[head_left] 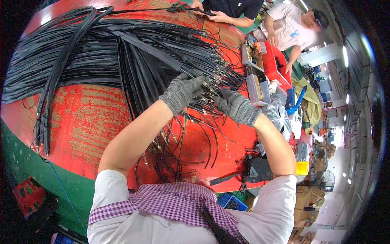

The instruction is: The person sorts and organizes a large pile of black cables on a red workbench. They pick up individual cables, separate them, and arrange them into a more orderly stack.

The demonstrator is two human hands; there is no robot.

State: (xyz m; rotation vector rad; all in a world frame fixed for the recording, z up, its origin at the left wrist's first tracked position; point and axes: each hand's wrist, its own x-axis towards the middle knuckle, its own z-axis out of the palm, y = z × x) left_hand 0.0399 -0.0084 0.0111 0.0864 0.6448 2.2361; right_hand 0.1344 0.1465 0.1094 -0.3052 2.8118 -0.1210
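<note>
A large bundle of black cables [77, 53] runs across the red worktable [97, 110], with metal connectors [213, 79] fanned out at its right end. Both of my hands wear grey knit gloves. My left hand [183, 92] is closed around black cables just behind their connectors. Close to its right, my right hand [237, 105] has its fingers bent together at the cable ends; its fingertips are partly lost among the connectors. Thin loose cable ends [209, 142] hang below both hands toward my apron.
Beyond my right hand stand parts boxes [256, 87] and a red bin [275, 65]. Clear plastic bags [278, 116] lie beside a blue tool [297, 101]. A black pouch [260, 170] sits near the table edge. Two people work across the table, one handling a black cable.
</note>
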